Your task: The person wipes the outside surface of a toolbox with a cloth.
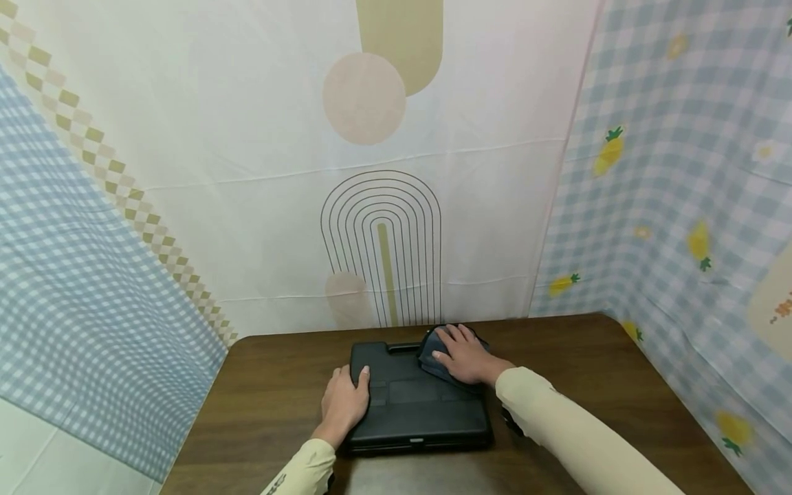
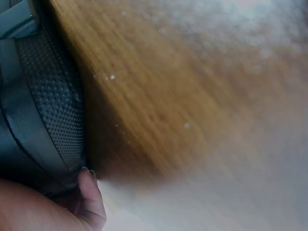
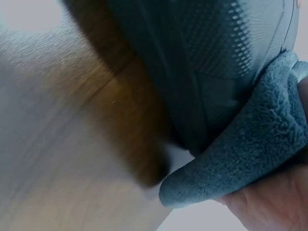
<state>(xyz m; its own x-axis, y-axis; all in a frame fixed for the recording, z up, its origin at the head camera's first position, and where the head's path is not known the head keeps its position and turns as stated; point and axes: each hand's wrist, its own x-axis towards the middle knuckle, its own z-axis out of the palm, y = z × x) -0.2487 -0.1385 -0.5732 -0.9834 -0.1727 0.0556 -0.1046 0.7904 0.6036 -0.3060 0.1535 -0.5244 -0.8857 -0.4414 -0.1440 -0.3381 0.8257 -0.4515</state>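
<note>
A black hard plastic carrying case (image 1: 427, 416) lies flat on the wooden table, its handle slot at the far side and a small latch at the near side. My left hand (image 1: 345, 399) grips its left edge, thumb on the lid and fingers down along the side. Dotted texture shows on the case (image 2: 57, 110) in the left wrist view. Over the far right corner, my right hand (image 1: 467, 354) presses a folded dark blue-grey cloth (image 1: 430, 349) with fingers spread. The fluffy cloth (image 3: 240, 154) hangs past the case's edge in the right wrist view.
The brown wooden table (image 1: 272, 392) reaches to a white patterned curtain (image 1: 260, 240) at the back. Blue checked fabric (image 1: 650, 275) hangs at the right, with more checked fabric (image 1: 93, 275) at the left.
</note>
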